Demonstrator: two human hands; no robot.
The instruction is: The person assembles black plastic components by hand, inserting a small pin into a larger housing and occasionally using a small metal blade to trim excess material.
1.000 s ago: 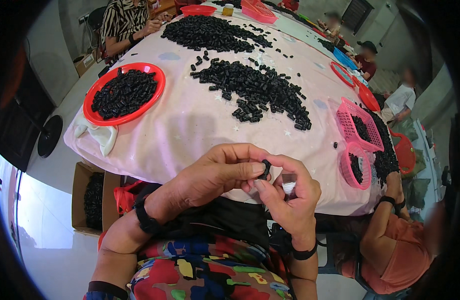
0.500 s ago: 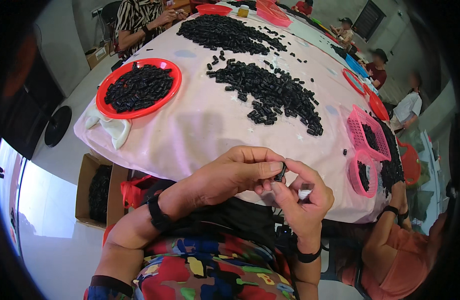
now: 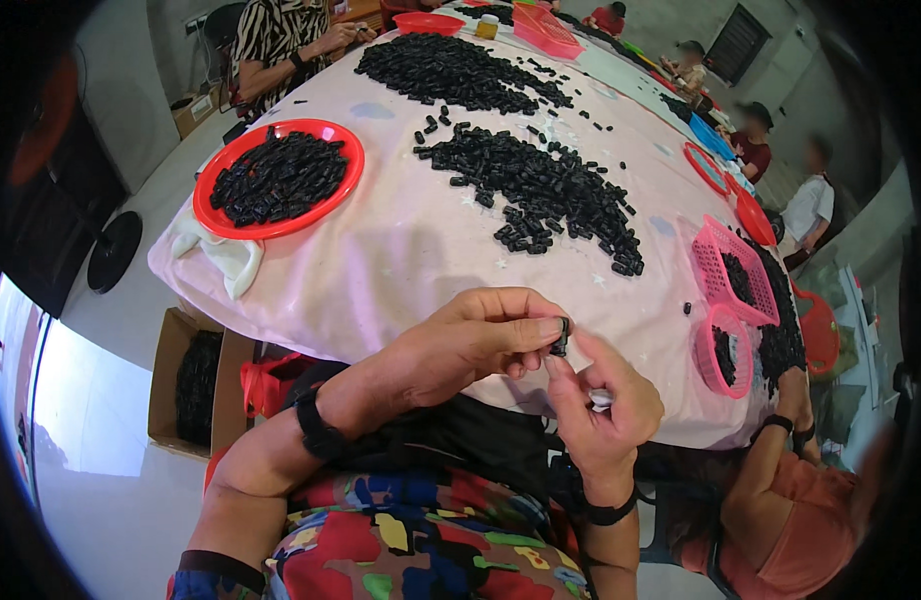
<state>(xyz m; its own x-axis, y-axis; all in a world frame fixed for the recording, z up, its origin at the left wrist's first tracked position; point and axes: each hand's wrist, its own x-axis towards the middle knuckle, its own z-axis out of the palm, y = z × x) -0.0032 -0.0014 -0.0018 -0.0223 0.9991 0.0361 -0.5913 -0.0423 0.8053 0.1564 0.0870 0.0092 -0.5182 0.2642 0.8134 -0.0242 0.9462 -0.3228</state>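
Observation:
My left hand [image 3: 481,335] pinches a small black cylindrical piece [image 3: 562,338] upright between thumb and fingers, above the near edge of the table. My right hand [image 3: 621,405] is close beside it, its thumb tip at the lower end of the piece. Curled fingers of that hand hold a small white object [image 3: 602,399]; most of it is hidden, so its kind cannot be told. Beyond my hands, a loose pile of similar black pieces [image 3: 541,190] lies on the pale pink tablecloth [image 3: 381,300].
Left of the pile, a red round tray [image 3: 353,180] of longer black pieces rests partly on a white cloth [image 3: 226,262]. A cardboard box [image 3: 236,400] stands below. At right are pink baskets [image 3: 716,375] and a co-worker's arm [image 3: 771,450]. Another pile [image 3: 451,70] lies farther back.
My right index finger has drawn back from the black piece and curled in, while the thumb stays near it. My left hand has barely shifted and still holds the piece.

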